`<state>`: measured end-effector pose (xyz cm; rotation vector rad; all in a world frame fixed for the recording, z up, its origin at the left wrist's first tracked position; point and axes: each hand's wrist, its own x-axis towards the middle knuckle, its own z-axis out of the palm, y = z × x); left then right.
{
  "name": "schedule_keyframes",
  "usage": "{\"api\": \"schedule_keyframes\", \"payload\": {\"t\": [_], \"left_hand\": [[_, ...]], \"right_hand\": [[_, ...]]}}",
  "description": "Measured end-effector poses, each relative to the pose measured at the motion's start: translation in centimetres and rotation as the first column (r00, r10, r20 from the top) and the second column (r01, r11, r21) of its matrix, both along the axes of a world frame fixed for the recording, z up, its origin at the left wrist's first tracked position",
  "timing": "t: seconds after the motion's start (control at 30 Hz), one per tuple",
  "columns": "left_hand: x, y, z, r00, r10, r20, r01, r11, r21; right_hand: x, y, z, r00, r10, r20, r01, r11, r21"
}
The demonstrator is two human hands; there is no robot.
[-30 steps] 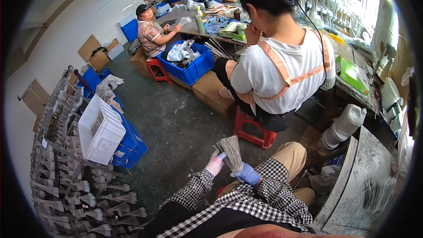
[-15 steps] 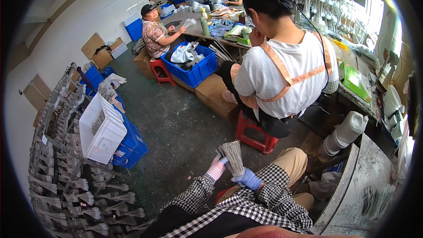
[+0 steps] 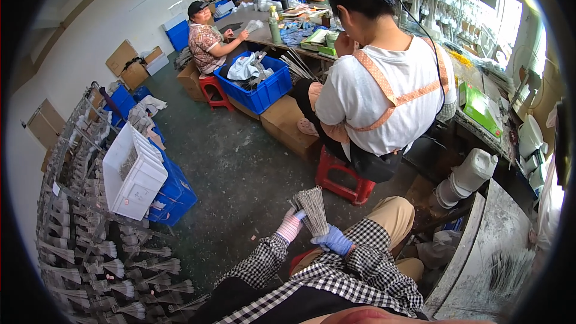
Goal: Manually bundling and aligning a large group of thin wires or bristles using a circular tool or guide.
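Grip: both hands closed on a bundle of thin metal rods [image 3: 313, 210], held upright above the lap.
Left hand [image 3: 291, 225]: pink-striped glove, wrapped round the bundle's lower left.
Right hand [image 3: 333, 241]: blue glove, clasping the base.
Forearms: checked sleeves, bent inward.

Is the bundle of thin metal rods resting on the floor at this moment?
No, the bundle of thin metal rods is held up above the lap between the left hand and the right hand, clear of the floor.
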<state>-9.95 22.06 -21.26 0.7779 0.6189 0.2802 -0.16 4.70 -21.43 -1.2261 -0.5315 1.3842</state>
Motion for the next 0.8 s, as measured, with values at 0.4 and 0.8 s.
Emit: {"api": "schedule_keyframes", "payload": {"t": [0.4, 0.8], "left_hand": [[0.0, -0.2, 1.3, 0.999, -0.024, -0.021, 0.025, 0.998, 0.057], [-0.1, -0.2, 0.3, 1.000, -0.006, 0.003, 0.006, 0.998, 0.058]], "right_hand": [[-0.3, 0.5, -2.2, 0.990, -0.020, 0.142, 0.012, 0.999, 0.053], [-0.2, 0.1, 0.9, 1.000, 0.022, 0.010, -0.021, 0.999, -0.046]]}}
